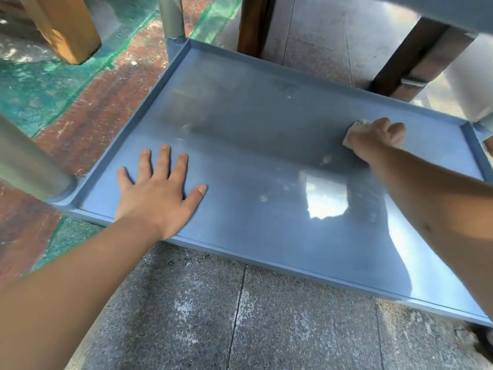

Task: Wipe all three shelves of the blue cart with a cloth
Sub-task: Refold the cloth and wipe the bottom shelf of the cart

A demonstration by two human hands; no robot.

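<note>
Cloth: pale, bunched up under your R hand, only a bit of it shows at the hand's left side. It sits pressed on the blue shelf, near the shelf's far right corner, just inside the far rim. Your R hand is closed around the cloth, knuckles up, fingers curled over it; R forearm comes in from the right edge across the shelf's right part.

Your L hand is open, flat, palm down, fingers spread, resting on the shelf near its near left corner, wrist crossing the near rim. Holds nothing.

Shelf: shallow tray w/ a raised lip all round, low to the ground, appears to be the cart's bottom level. Surface is dull blue w/ a few pale specks mid-shelf and a bright reflected light patch toward the near right part, between your two arms. Far half looks darker, in shadow.

Grey round cart posts: one at the near left corner, one at the far left corner. Underside of another blue shelf shows at top right, blurred.

Around it: grey speckled stone paving in front, green and reddish-brown flooring to the left, dark wooden legs beyond the far rim, a light wooden block at top left.
</note>
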